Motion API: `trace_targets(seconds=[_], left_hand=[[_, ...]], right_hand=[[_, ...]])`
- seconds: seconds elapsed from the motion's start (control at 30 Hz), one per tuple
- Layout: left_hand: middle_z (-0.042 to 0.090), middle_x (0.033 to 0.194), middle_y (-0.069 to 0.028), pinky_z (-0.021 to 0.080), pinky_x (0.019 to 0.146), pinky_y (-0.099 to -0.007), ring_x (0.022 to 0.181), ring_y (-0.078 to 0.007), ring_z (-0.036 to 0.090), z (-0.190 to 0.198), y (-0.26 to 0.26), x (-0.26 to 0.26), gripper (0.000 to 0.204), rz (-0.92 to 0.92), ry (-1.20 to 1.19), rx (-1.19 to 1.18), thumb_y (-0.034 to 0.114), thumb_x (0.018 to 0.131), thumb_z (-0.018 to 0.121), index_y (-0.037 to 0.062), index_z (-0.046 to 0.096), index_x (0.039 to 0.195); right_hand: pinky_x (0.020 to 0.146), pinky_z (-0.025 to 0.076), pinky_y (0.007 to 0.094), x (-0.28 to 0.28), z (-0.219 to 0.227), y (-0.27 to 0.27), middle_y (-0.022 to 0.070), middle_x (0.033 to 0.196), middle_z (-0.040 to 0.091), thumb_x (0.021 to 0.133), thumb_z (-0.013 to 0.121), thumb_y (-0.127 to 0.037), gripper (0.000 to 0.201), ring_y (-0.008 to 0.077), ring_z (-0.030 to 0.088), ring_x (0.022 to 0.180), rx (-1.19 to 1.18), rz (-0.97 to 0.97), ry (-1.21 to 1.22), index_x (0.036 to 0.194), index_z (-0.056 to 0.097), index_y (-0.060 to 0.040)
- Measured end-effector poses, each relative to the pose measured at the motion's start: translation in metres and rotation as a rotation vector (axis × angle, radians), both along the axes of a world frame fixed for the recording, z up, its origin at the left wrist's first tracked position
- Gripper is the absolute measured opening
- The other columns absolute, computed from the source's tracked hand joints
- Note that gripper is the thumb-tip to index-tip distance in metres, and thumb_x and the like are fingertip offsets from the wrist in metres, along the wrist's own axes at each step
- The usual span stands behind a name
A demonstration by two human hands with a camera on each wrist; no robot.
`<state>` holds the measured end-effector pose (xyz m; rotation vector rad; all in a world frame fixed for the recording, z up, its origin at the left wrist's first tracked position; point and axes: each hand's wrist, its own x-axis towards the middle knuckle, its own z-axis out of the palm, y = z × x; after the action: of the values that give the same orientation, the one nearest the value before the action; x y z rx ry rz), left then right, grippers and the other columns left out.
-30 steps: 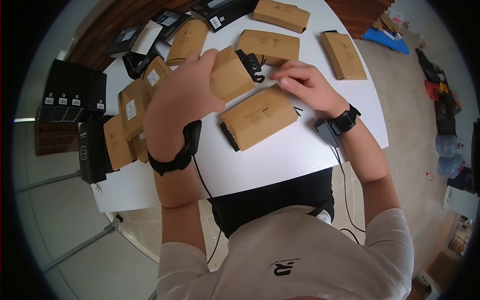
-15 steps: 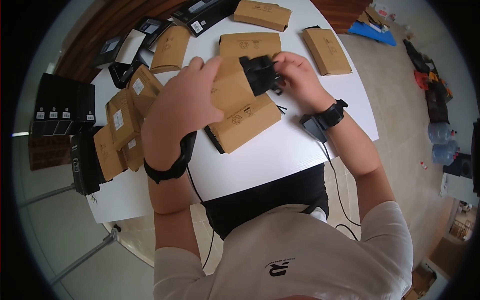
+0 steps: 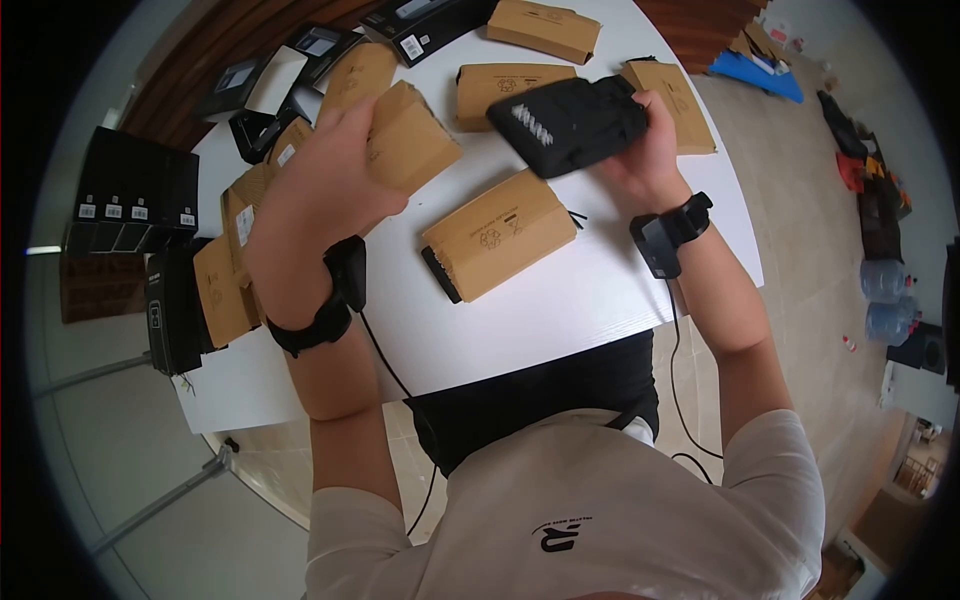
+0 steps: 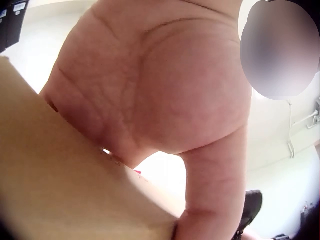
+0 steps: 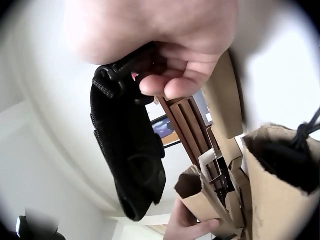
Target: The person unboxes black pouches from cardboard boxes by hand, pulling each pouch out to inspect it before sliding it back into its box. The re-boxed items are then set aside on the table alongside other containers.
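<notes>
My left hand (image 3: 315, 205) grips a brown cardboard box (image 3: 412, 140) above the left part of the white table. In the right wrist view, the open end of that held box (image 5: 200, 200) looks hollow inside. A black fabric pouch (image 3: 570, 125) with white lettering is in my right hand (image 3: 650, 150), gripped at one end. A plastic buckle (image 5: 112, 77) shows on the pouch close to the curled fingers. Between the hands, nearer the body, another cardboard box (image 3: 500, 240) lies on the table, with black material at its left end.
More cardboard boxes lie at the back, one in the middle (image 3: 480, 100), one behind it (image 3: 545, 28) and one at right (image 3: 680, 105). Black boxes (image 3: 130, 190) stand at the left edge. The white table's (image 3: 560, 320) front edge meets my body.
The black pouch has come out of the left hand's box as the right hand took its end and drew it right. The left hand and box moved slightly left.
</notes>
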<state>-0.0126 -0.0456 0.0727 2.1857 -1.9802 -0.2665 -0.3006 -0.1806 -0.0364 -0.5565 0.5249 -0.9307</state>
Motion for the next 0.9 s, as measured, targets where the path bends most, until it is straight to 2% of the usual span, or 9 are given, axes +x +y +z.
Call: trace_targets(seconds=[0.07, 0.1, 0.23, 0.3, 0.4, 0.5, 0.7, 0.77, 0.9], left_hand=[[0.058, 0.124, -0.0192, 0.053, 0.093, -0.0399, 0.112, -0.0349, 0.062, -0.001, -0.001, -0.002, 0.089, -0.060, 0.024, -0.103, 0.014, 0.061, 0.073, 0.0028, 0.043, 0.144], [0.058, 0.124, -0.0192, 0.053, 0.093, -0.0399, 0.112, -0.0349, 0.062, 0.000, -0.001, -0.005, 0.089, -0.058, 0.024, -0.104, 0.014, 0.061, 0.073, 0.0028, 0.043, 0.144], [0.058, 0.121, -0.0192, 0.053, 0.090, -0.0396, 0.108, -0.0357, 0.062, 0.006, 0.001, -0.014, 0.088, -0.006, 0.054, 0.009, 0.014, 0.060, 0.071, 0.0037, 0.044, 0.143], [0.059, 0.121, -0.0188, 0.053, 0.089, -0.0394, 0.107, -0.0360, 0.062, 0.005, 0.002, -0.013, 0.087, -0.006, 0.055, 0.020, 0.014, 0.059, 0.071, 0.0038, 0.045, 0.142], [0.059, 0.120, -0.0180, 0.054, 0.088, -0.0388, 0.106, -0.0356, 0.062, 0.004, 0.004, -0.013, 0.087, -0.050, 0.062, 0.014, 0.014, 0.059, 0.070, 0.0046, 0.045, 0.142], [0.059, 0.119, -0.0160, 0.054, 0.088, -0.0385, 0.106, -0.0346, 0.062, 0.004, 0.004, -0.016, 0.087, -0.121, 0.119, -0.016, 0.013, 0.058, 0.071, 0.0058, 0.046, 0.141], [0.058, 0.111, -0.0139, 0.053, 0.086, -0.0387, 0.101, -0.0340, 0.060, 0.000, 0.003, -0.035, 0.086, -0.215, 0.069, 0.034, 0.012, 0.056, 0.072, 0.0069, 0.049, 0.138], [0.057, 0.108, -0.0144, 0.052, 0.084, -0.0393, 0.099, -0.0338, 0.059, 0.000, 0.004, -0.038, 0.084, -0.267, 0.155, 0.016, 0.011, 0.056, 0.071, 0.0061, 0.049, 0.137], [0.056, 0.105, -0.0150, 0.051, 0.084, -0.0391, 0.097, -0.0329, 0.058, 0.000, 0.001, -0.040, 0.083, -0.251, 0.110, 0.030, 0.010, 0.056, 0.071, 0.0056, 0.050, 0.136]], right_hand=[[0.089, 0.050, 0.0388, 0.005, 0.006, 0.008, 0.0092, 0.100, 0.069, 0.093, 0.043, -0.029, 0.032, 0.0233, 0.064, 0.092, 0.014, 0.061, -0.027, 0.103, 0.062, -0.0051], [0.096, 0.047, 0.0384, -0.002, -0.008, -0.001, 0.0096, 0.106, 0.068, 0.093, 0.043, -0.029, 0.034, 0.0234, 0.062, 0.102, -0.077, 0.216, -0.143, 0.106, 0.062, -0.0037], [0.095, 0.048, 0.0385, 0.004, -0.004, 0.006, 0.0099, 0.105, 0.069, 0.093, 0.043, -0.029, 0.034, 0.0238, 0.063, 0.100, -0.133, 0.242, -0.160, 0.106, 0.062, -0.0036], [0.091, 0.049, 0.0366, 0.010, 0.008, 0.012, 0.0088, 0.102, 0.068, 0.094, 0.043, -0.029, 0.033, 0.0221, 0.063, 0.097, -0.007, -0.001, -0.016, 0.103, 0.062, -0.0042], [0.087, 0.049, 0.0337, 0.005, 0.000, 0.002, 0.0071, 0.098, 0.067, 0.095, 0.043, -0.030, 0.032, 0.0200, 0.062, 0.093, 0.003, -0.067, 0.036, 0.101, 0.062, -0.0046], [0.084, 0.048, 0.0317, -0.001, -0.013, -0.008, 0.0063, 0.096, 0.066, 0.095, 0.044, -0.029, 0.030, 0.0182, 0.062, 0.090, -0.070, -0.004, 0.040, 0.099, 0.061, -0.0045], [0.086, 0.048, 0.0322, 0.010, -0.006, 0.004, 0.0061, 0.097, 0.066, 0.096, 0.046, -0.023, 0.024, 0.0179, 0.062, 0.092, -0.108, -0.053, 0.007, 0.100, 0.060, -0.0042], [0.086, 0.048, 0.0317, 0.008, -0.007, 0.001, 0.0054, 0.098, 0.066, 0.096, 0.046, -0.023, 0.024, 0.0172, 0.062, 0.093, -0.141, -0.039, -0.002, 0.100, 0.060, -0.0047], [0.081, 0.050, 0.0300, 0.003, -0.020, -0.009, 0.0039, 0.094, 0.066, 0.098, 0.048, -0.023, 0.022, 0.0145, 0.063, 0.089, -0.224, -0.001, 0.038, 0.102, 0.061, -0.0057]])
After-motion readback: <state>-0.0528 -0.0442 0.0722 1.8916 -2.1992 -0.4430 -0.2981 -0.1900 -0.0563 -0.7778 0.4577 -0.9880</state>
